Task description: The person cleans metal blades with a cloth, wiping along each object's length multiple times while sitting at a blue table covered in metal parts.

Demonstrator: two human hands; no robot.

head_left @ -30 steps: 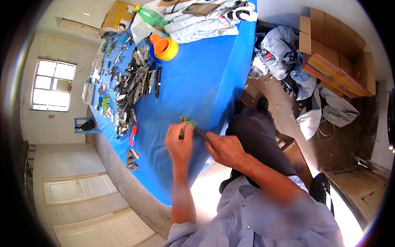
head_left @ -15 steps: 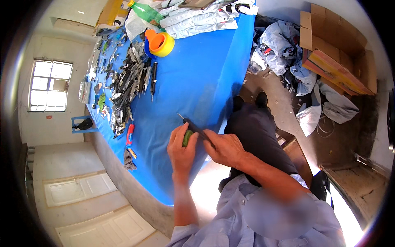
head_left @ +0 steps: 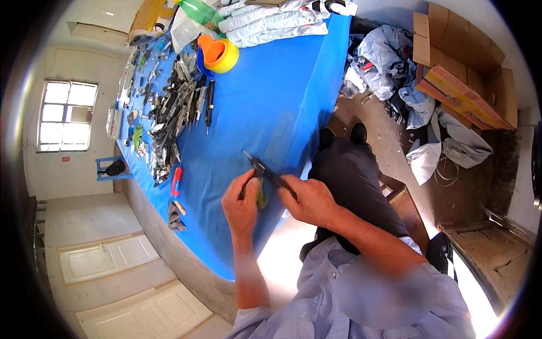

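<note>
My right hand [head_left: 310,200] is closed round the rear of a slim black pen-shaped tool [head_left: 263,169]. Its thin metal tip points to the far left, above the blue table cover. Close beside it, my left hand [head_left: 240,204] has its fingers bent round a crumpled green scrap [head_left: 261,196], which may be cloth or leaf. The thumb and fingers of that hand come near the tool's front part; whether they touch it I cannot tell. Beyond both hands, several similar dark slim tools [head_left: 169,110] lie heaped on the table, with one black one [head_left: 210,107] at the heap's right edge.
On the blue table cover [head_left: 265,107] stand an orange and yellow ring-shaped item [head_left: 220,55], a green bottle [head_left: 200,14] and grey plastic packages [head_left: 274,25]. A red-handled tool [head_left: 176,182] and a grey rag [head_left: 175,217] lie left. Right, a cardboard box [head_left: 463,73] and bags [head_left: 384,62] occupy the floor.
My left hand has shifted slightly left and down, away from the tool's front. More of the green scrap now shows below the tool. My right hand still grips the tool.
</note>
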